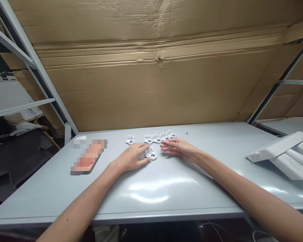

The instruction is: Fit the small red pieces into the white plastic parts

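My left hand (134,157) rests on the table, its thumb and fingers around the edges of a flat white plastic piece (151,153) with a round ring at one end. Just to the right, my right hand (179,149) pinches a small red piece (164,143) between thumb and fingertips; its exact kind is too small to make out. Behind the hands, several similar white pieces lie in an overlapping row, among them one white ringed piece (148,139). Apart from the row, another white piece (130,139) with a tiny red spot lies at the left.
A phone-like slab (89,158), blurred out, lies at the left of the grey table (166,198), with a small white object (80,138) behind it. White elongated parts (280,153) are stacked at the right. Cardboard (161,90) walls the back; a tiny dark bit (187,133) lies near it.
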{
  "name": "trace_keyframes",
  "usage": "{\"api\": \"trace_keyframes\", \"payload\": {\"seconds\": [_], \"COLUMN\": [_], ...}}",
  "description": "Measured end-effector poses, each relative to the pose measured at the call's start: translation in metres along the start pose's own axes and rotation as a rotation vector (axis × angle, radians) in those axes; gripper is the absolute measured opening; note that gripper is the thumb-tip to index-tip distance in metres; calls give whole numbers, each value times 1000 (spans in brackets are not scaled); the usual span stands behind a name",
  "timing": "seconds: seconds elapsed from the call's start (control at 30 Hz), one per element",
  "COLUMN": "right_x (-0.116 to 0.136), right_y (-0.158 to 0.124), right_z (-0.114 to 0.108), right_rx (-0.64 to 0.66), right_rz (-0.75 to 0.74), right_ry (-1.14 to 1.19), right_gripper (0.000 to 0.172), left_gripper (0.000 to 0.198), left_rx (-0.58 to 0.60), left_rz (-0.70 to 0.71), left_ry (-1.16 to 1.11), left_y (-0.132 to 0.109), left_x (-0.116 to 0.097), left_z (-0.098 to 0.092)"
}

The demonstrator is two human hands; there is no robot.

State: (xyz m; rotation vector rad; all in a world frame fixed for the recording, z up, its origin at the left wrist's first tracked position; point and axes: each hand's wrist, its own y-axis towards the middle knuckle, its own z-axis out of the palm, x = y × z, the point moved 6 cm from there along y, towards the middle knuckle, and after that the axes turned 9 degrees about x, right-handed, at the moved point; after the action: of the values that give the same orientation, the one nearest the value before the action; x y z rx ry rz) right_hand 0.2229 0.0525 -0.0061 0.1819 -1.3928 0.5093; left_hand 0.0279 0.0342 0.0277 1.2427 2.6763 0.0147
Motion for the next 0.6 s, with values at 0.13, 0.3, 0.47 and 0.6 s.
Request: {"api": "trace_keyframes", "payload": {"seconds": [0.13,0.3,0.47,0.6], "right_x": [0,4,5,7], "right_y": [-2,-3,-2,-3], "right_z": [-1,-1,2,6], "right_rx": [1,10,40,60], "right_rz": [-13,-15,-35,-71], "right_ry": [45,37,-7,-53], "right_gripper": [13,14,17,22], "left_gripper": [48,47,44,43], "left_rx": [16,11,-12,-15], "left_rz": [-10,-20,-21,-20], "left_ry": [-2,-14,-19,-43], "left_y": [0,0,1,2], "left_x": [1,3,5,1], "left_z": [2,1,2,7]}}
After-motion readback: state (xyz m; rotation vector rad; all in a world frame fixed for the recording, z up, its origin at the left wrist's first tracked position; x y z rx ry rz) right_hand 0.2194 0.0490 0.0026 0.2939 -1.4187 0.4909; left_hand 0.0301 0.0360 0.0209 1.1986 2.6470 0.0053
